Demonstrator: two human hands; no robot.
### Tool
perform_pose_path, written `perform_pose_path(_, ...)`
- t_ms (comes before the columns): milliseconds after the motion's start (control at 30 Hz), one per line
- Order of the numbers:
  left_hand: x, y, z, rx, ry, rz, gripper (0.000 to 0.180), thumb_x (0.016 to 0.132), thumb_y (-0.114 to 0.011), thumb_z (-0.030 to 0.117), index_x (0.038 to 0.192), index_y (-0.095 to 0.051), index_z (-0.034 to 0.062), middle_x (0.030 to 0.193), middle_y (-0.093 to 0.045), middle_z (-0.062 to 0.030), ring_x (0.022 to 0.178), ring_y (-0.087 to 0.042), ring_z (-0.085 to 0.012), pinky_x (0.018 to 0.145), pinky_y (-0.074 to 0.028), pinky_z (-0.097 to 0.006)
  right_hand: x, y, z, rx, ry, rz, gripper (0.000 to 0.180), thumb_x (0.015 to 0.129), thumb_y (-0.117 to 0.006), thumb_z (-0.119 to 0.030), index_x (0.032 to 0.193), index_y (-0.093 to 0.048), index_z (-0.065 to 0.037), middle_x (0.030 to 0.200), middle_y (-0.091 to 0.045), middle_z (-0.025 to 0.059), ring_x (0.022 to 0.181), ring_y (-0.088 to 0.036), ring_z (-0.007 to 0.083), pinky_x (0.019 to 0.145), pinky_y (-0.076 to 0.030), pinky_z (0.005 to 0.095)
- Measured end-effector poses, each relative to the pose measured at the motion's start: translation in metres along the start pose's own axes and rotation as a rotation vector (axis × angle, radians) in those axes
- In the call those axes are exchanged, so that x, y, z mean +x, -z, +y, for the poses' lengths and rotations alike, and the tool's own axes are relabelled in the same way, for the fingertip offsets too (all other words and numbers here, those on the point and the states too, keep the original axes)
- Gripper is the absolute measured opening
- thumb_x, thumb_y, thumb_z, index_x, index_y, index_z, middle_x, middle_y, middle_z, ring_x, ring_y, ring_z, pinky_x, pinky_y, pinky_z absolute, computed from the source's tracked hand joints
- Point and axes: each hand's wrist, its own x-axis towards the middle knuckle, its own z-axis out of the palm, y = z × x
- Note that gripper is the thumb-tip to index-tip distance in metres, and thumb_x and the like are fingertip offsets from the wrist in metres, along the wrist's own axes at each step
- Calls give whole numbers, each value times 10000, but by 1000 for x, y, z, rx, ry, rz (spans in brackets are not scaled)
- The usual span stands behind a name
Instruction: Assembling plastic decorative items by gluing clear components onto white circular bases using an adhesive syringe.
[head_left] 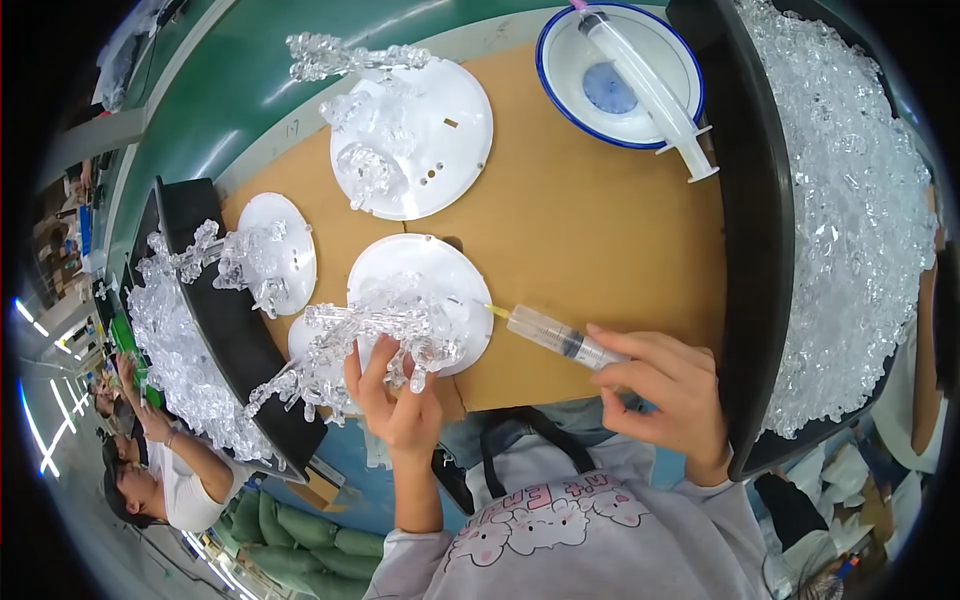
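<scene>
My right hand [668, 392] is closed around a small clear syringe [545, 331] with a yellow tip. That tip points left, at the right edge of a round white plate [465, 290] with small holes near its rim. My left hand [398, 408] has its fingers bent up against a knobbly clear plastic piece [375, 325], gripping it from below over the plate's lower left part. The fingertips are partly hidden by the clear plastic. Whether the piece touches the plate, I cannot tell.
More white plates with clear pieces lie farther off [465, 115] and at left [298, 240]. A blue-rimmed bowl [550, 90] holds a large syringe [645, 85]. Black bins of clear pieces flank the brown board, right [750, 250] and left [215, 310]. Another person [190, 480] sits at left.
</scene>
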Motion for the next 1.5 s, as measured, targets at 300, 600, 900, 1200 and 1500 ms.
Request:
perform_pose_path(300,-4,-4,-1,-24,6,29,291,691,-672,-143,826,-660,115,1116,-623,-165,1069,-527,-409,961,-390,-514,9,-3,-5,-96,103,8,203,531,-686,-10,711,-639,-90,1006,-694,95,722,-669,215,558,-516,260)
perform_pose_path(600,5,5,4,46,-37,-14,267,693,-626,-157,836,-650,67,1113,-636,-164,1094,-533,-417,976,-398,-506,7,-4,-7,-145,140,7,214,519,-679,-9,712,-638,-91,1002,-693,99,725,-672,223,559,-525,270)
perform_pose_path(900,25,35,18,-104,-39,-57,364,681,-683,-86,998,-666,92,1204,-574,-181,1192,-461,-444,983,-417,-495,-5,12,-11,-98,62,38,213,544,-685,21,734,-654,-70,1016,-688,129,775,-688,242,624,-540,284)
perform_pose_path(1200,117,58,17,54,11,-383,328,757,-690,35,1069,-597,77,1024,-661,-61,1068,-583,-202,1121,-153,-549,-24,2,0,85,-43,203,187,594,-666,47,771,-653,-12,1034,-677,189,884,-690,276,769,-528,308)
perform_pose_path(1500,150,120,8,-17,-9,-263,212,669,-742,23,869,-672,27,950,-696,-78,937,-647,-224,1113,-272,-461,-30,-2,10,189,-6,212,164,631,-670,42,787,-653,-4,1046,-675,188,899,-686,276,775,-525,312)
